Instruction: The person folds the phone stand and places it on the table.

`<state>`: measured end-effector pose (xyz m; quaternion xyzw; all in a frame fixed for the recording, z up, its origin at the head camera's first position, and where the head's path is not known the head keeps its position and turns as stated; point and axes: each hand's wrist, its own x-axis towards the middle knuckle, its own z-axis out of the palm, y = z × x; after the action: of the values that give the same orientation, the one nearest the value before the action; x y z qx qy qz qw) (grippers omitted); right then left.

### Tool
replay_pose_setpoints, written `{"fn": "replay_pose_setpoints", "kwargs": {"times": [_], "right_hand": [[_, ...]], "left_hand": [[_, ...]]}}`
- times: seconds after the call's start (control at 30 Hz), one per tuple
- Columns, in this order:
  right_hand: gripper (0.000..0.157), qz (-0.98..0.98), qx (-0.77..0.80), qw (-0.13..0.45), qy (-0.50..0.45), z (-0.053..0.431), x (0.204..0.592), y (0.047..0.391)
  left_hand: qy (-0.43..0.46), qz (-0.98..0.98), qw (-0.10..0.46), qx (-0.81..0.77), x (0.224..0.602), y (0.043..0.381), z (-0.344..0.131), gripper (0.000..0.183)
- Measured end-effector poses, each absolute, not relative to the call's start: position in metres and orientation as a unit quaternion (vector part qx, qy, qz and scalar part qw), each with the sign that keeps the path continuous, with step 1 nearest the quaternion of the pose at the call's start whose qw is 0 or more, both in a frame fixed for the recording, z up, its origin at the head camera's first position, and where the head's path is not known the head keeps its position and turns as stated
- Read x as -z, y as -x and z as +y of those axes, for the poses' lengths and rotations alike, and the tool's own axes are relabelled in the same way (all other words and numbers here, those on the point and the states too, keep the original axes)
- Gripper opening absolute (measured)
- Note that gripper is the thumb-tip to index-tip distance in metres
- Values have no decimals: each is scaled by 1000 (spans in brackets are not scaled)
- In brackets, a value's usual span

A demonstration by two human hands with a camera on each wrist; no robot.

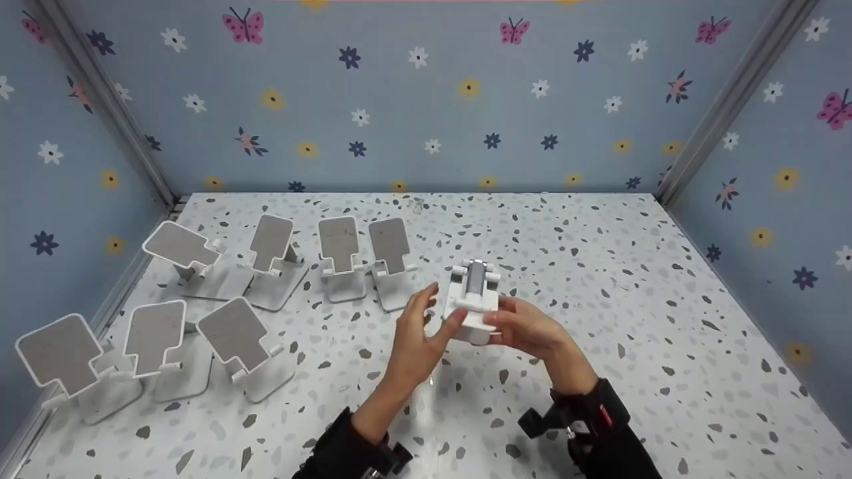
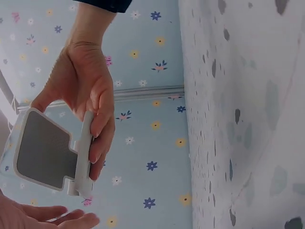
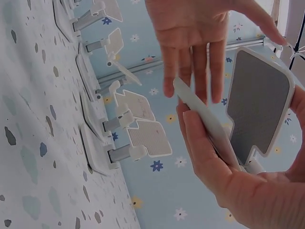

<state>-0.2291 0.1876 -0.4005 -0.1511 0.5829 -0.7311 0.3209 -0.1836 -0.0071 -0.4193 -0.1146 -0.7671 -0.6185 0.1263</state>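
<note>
Phone stand (image 1: 474, 303), its grey pad (image 2: 45, 148) hidden from overhead, is above the table (image 1: 632, 372), pinched by fingers of the right hand (image 1: 532, 329); the left hand (image 1: 416, 342) has fingers extended, thumb perhaps touching.

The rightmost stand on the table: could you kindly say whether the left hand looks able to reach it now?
Probably yes: the left hand seems to hold nothing, and nothing appears to block its way to that stand.
</note>
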Motion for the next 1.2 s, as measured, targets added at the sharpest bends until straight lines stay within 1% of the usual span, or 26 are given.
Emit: {"fn": "replay_pose_setpoints", "kwargs": {"times": [0.07, 0.13, 0.2, 0.27, 0.37, 0.47, 0.9, 1.0, 1.13, 1.2], "right_hand": [[64, 586, 730, 319, 148, 188, 400, 229], [68, 593, 728, 313, 143, 188, 401, 229], [73, 602, 725, 306, 138, 189, 402, 230], [77, 609, 722, 297, 137, 189, 403, 231], [79, 616, 721, 287, 136, 189, 404, 232], [78, 617, 725, 279, 129, 189, 405, 233], [63, 630, 737, 221, 104, 175, 411, 230], [62, 635, 739, 200, 102, 171, 416, 231], [63, 643, 741, 177, 77, 168, 419, 234], [64, 651, 737, 171, 62, 167, 420, 238]], "left_hand": [[95, -755, 54, 646, 419, 185, -9, 79], [91, -739, 7, 667, 419, 186, -11, 77], [94, -721, -19, 687, 420, 187, -12, 70], [94, -704, -32, 704, 420, 188, -12, 61], [83, -691, -33, 717, 420, 190, -12, 55], [74, -690, -25, 719, 420, 191, -12, 54], [64, -669, 36, 740, 430, 199, -12, 48], [58, -664, 35, 744, 433, 203, -13, 49], [63, -683, 26, 727, 433, 211, -18, 47], [59, -709, 36, 702, 431, 217, -23, 44]]}}
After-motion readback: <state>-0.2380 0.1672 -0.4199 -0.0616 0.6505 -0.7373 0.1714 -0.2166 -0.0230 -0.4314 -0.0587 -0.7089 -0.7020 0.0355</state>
